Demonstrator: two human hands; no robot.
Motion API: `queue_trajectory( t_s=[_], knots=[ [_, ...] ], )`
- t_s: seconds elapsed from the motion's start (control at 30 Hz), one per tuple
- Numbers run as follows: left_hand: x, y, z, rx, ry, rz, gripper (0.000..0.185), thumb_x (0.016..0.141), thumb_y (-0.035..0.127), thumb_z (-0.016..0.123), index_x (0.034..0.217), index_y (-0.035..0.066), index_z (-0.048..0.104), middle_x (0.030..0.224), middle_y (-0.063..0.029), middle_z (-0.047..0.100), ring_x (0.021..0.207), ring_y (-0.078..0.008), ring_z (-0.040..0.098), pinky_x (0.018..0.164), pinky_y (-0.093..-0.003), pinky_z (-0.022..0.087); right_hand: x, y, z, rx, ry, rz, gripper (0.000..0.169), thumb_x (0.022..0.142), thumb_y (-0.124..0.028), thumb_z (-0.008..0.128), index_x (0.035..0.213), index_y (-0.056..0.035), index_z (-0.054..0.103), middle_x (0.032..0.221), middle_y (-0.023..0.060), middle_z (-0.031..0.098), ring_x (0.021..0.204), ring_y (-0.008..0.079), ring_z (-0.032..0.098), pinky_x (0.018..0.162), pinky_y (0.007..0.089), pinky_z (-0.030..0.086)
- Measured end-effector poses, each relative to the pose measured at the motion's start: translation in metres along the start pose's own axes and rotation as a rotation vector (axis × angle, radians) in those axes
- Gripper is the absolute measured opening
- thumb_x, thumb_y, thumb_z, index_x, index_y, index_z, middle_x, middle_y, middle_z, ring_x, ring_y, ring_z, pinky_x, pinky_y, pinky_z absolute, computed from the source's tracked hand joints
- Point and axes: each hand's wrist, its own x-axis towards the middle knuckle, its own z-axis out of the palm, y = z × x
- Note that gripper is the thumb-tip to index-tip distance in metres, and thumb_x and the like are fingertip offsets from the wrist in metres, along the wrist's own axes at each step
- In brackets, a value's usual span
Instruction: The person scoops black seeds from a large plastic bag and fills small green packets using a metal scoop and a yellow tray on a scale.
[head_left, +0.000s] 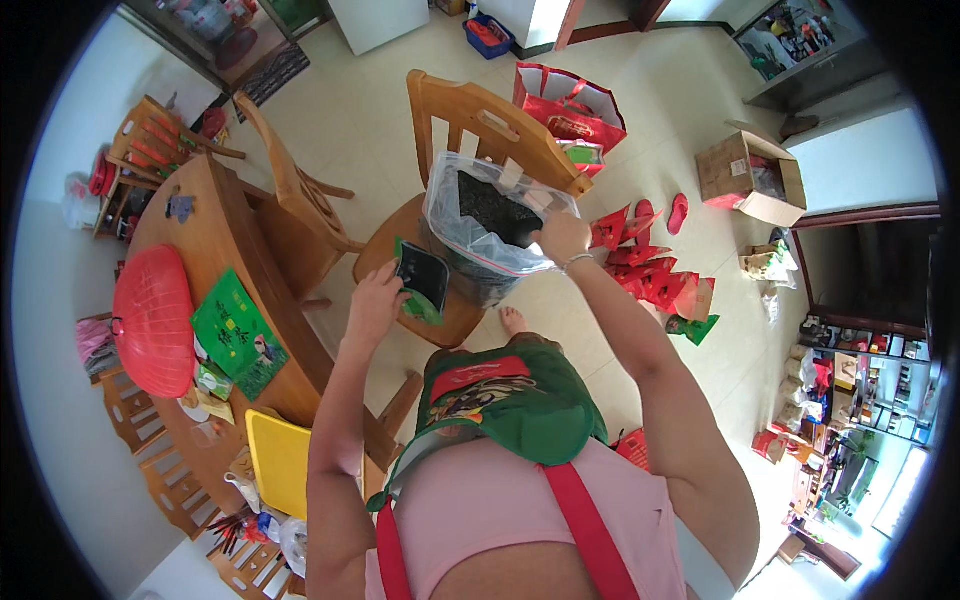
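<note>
My left hand (377, 302) grips a small green pouch (424, 307) by its near side. The pouch's mouth gapes, showing a dark inside. To its right, a large clear plastic bag (459, 225) stands on the seat of a wooden chair (384, 238). Dark loose material, like dried tea leaves (489, 201), fills much of this bag. My right hand (564, 238) is curled at the bag's right rim. A smooth dark patch with a bright glint lies by its fingertips; whether it is a scoop in my grasp is unclear.
On the left, a wooden table (225, 217) bears a red lantern (155, 322), a flat green bag (240, 334) and a yellow tray (279, 461). Several red pouches (645, 274) stand on the floor at right. Beyond are red slippers (678, 214), a cardboard box (731, 169) and a red carrier bag (574, 112).
</note>
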Motion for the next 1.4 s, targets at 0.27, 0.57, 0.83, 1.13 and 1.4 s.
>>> queue_trajectory(
  t_s=[0.27,0.57,0.83,1.13,1.4],
  knots=[
    [0.009,-0.002,0.000,0.008,-0.011,0.033,0.020,0.075,0.013,0.072,0.089,0.002,0.062,0.128,-0.0116,0.056,0.101,-0.0323,0.057,0.085,-0.0421,0.049,-0.016,0.017,0.025,0.197,-0.082,0.147,0.051,0.076,-0.051,0.071,0.091,-0.0024,0.069,0.091,0.0205,0.070,0.086,0.0329,0.070,0.073,0.0445,0.055],
    [0.020,-0.003,-0.004,0.029,-0.024,0.049,0.020,0.074,0.012,0.072,0.088,0.002,0.061,0.127,-0.0114,0.056,0.100,-0.0325,0.057,0.083,-0.0423,0.049,-0.007,0.009,0.060,0.318,-0.081,0.219,0.052,0.075,-0.051,0.069,0.090,-0.0017,0.071,0.090,0.0209,0.070,0.088,0.0351,0.069,0.077,0.0441,0.054],
    [0.020,0.005,-0.013,0.042,-0.040,0.049,0.023,0.074,0.012,0.073,0.090,0.002,0.059,0.128,-0.0120,0.055,0.100,-0.0331,0.057,0.082,-0.0433,0.049,-0.010,0.013,0.094,0.593,0.084,0.234,0.042,0.071,-0.049,0.070,0.076,-0.0075,0.075,0.083,0.0190,0.070,0.080,0.0336,0.069,0.072,0.0440,0.054],
    [0.016,0.025,-0.030,-0.085,-0.082,-0.003,0.028,0.073,0.013,0.075,0.092,0.004,0.058,0.128,-0.0152,0.054,0.094,-0.0346,0.060,0.079,-0.0423,0.050,0.011,-0.006,0.105,0.579,0.020,0.266,0.043,0.072,-0.052,0.067,0.087,-0.0124,0.077,0.088,0.0152,0.071,0.083,0.0320,0.069,0.075,0.0417,0.054],
    [0.011,0.028,-0.026,-0.077,-0.039,0.050,0.023,0.078,0.011,0.070,0.093,0.005,0.054,0.136,-0.0119,0.052,0.086,-0.0374,0.062,0.073,-0.0437,0.051,0.024,-0.008,0.118,0.677,-0.017,0.261,0.044,0.072,-0.051,0.067,0.089,-0.0112,0.076,0.093,0.0149,0.072,0.091,0.0331,0.068,0.084,0.0419,0.052]
  ],
)
